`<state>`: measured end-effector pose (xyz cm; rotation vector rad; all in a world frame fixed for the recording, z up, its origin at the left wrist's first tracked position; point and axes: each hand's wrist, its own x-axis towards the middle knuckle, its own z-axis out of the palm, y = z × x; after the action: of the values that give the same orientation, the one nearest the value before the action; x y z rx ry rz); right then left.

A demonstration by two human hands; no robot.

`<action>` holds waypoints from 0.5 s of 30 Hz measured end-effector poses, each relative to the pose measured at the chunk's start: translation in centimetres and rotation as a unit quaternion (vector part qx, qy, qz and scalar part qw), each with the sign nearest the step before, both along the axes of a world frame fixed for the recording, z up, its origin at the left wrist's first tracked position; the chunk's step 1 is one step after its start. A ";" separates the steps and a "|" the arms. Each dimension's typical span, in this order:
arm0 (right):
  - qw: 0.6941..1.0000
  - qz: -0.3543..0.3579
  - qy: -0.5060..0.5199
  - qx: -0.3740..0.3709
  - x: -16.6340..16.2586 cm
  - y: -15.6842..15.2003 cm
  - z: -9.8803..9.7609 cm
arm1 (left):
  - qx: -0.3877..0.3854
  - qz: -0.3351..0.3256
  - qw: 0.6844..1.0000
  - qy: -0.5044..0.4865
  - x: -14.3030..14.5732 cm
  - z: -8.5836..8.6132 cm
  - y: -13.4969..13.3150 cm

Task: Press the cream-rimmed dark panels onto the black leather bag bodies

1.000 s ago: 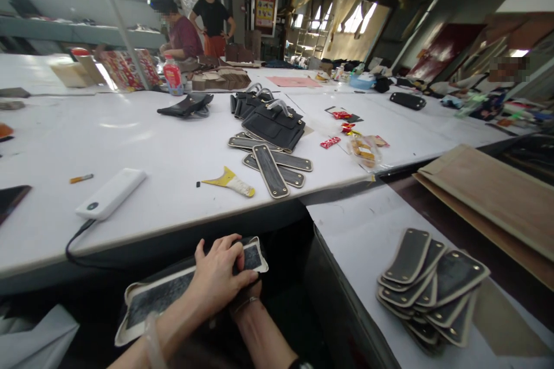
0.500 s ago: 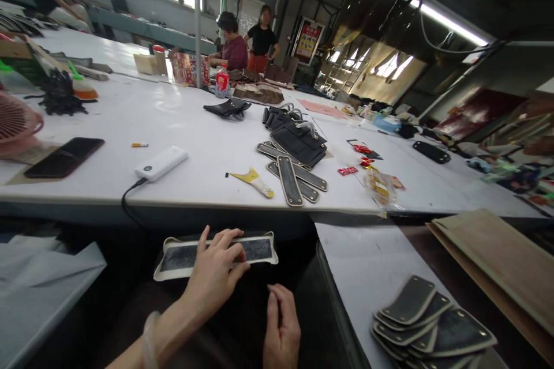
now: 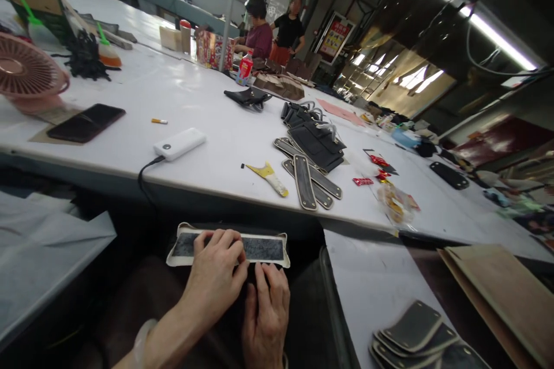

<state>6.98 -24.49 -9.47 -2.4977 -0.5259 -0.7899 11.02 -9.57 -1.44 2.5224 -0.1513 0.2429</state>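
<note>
A long black leather panel point(image 3: 264, 248) with a pale, upturned border lies across my lap, below the table edge. Over its middle rests my left hand point(image 3: 219, 271), fingers bent and pressed on the panel, thumb at the near border. My right hand point(image 3: 269, 308) is close beside it, its fingertips closed at the panel's near edge; exactly how they grip is hidden. Several finished black strips point(image 3: 305, 181) with pale edging and metal studs lie on the table ahead, beside a stack of black leather pieces point(image 3: 318, 144).
A yellow glue tube point(image 3: 273, 177), a white power bank point(image 3: 179, 144) with a cable, and a phone point(image 3: 86, 123) lie on the white table point(image 3: 130, 155). A pink fan point(image 3: 30, 72) stands left. Studded black pieces point(image 3: 413, 326) are stacked at lower right, near brown board point(image 3: 502, 288). Two people work beyond.
My right hand has moved up and left to the panel's near edge, beside my left hand. The left fingers have curled in more. The whole view has shifted and tilted.
</note>
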 end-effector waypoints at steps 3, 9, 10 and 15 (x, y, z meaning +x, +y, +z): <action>1.000 0.017 -0.005 -0.012 0.0 0.5 -0.3 | -0.010 -0.003 1.000 0.016 0.0 0.0 0.1; 0.999 0.030 -0.017 -0.007 -0.3 1.2 -0.6 | -0.030 -0.013 0.999 0.019 -0.2 0.0 0.6; 0.999 0.035 -0.016 -0.005 -0.3 1.4 -0.6 | -0.029 -0.011 0.999 0.015 -0.3 0.0 0.8; 0.998 0.056 -0.013 -0.015 -0.3 2.5 -0.4 | -0.073 0.021 0.996 -0.051 -1.7 -0.3 2.1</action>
<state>6.65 -21.95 -9.86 -2.4626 -0.6857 -0.7775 9.32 -7.43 -1.73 2.3699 -0.1164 0.3860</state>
